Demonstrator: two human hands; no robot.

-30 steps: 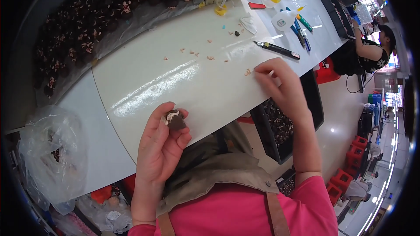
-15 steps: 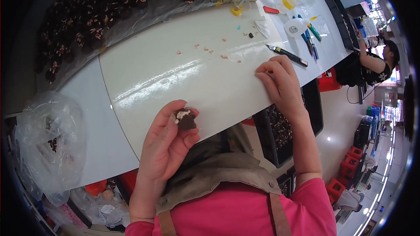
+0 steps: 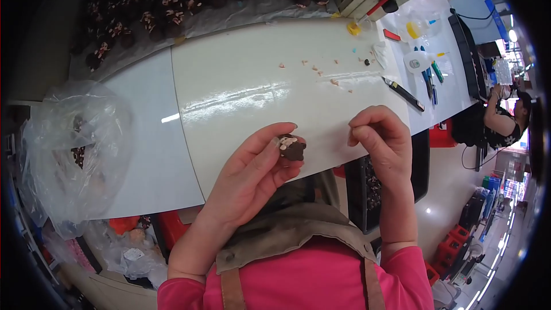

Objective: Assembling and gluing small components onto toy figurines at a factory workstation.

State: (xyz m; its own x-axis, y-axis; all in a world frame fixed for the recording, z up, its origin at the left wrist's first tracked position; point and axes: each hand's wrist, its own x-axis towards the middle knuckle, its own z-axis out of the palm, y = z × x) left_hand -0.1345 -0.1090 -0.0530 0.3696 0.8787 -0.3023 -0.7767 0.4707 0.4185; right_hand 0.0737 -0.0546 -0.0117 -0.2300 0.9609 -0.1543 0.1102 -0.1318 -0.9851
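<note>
- Held up near the near edge of the table [image 3: 224, 138], small brown figure [image 3: 294, 150] with pale raised part; probably light and rather stiff, not very slippery; pale details perhaps fragile, so better to take hold by plain dark sides;
- Around it, left hand [image 3: 252, 166]; grip narrow, closed on the figure between thumb and fingers;
- To the right, apart from it, right hand [image 3: 383, 143]; fingertips drawn close; cannot tell whether meeting or pinching something tiny;
- Farther on the table, pale scraps [image 3: 334, 82] and cutter knife [image 3: 403, 93]; beyond, heap of dark pieces [image 3: 172, 6].
</note>
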